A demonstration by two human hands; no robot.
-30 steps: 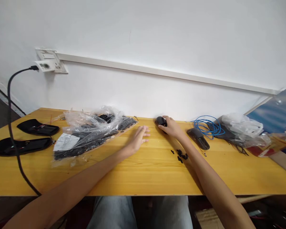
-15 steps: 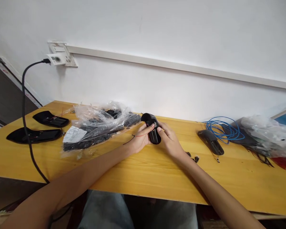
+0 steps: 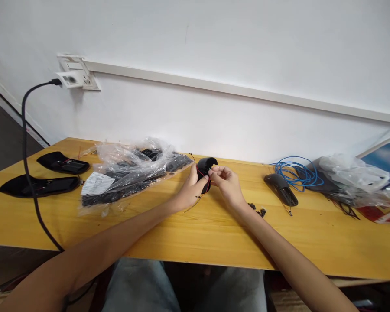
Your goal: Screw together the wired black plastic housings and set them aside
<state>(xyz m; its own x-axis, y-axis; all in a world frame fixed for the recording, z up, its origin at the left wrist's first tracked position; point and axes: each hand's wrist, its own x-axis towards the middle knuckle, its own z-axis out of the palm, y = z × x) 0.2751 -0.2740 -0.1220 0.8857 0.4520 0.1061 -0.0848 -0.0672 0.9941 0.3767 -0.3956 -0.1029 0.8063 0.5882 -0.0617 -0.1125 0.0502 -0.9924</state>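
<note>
A curved black plastic shell [image 3: 206,164] is held over the middle of the table, its rounded end toward the wall. My left hand [image 3: 189,189] grips it from the left, thumb lying across its face. A thin red wire [image 3: 209,186] runs along the shell, and a dark lead with a small end dangles below my left hand. My right hand [image 3: 226,182] is at the shell's right side, thumb and fingertips pinched together against it. What those fingertips hold is too small to make out. Small black parts [image 3: 257,209] lie near my right forearm.
Two similar black shells [image 3: 39,185] lie at the left behind a hanging black cable [image 3: 27,164]. A clear plastic bag [image 3: 133,169] of dark parts sits left of centre. Farther right are another black piece [image 3: 281,189], a blue cable coil [image 3: 295,173] and white plastic bags [image 3: 354,171].
The shell has turned in my left hand and more of its face is covered. My right hand has shifted from holding its side to a pinch there. The view has swung slightly right.
</note>
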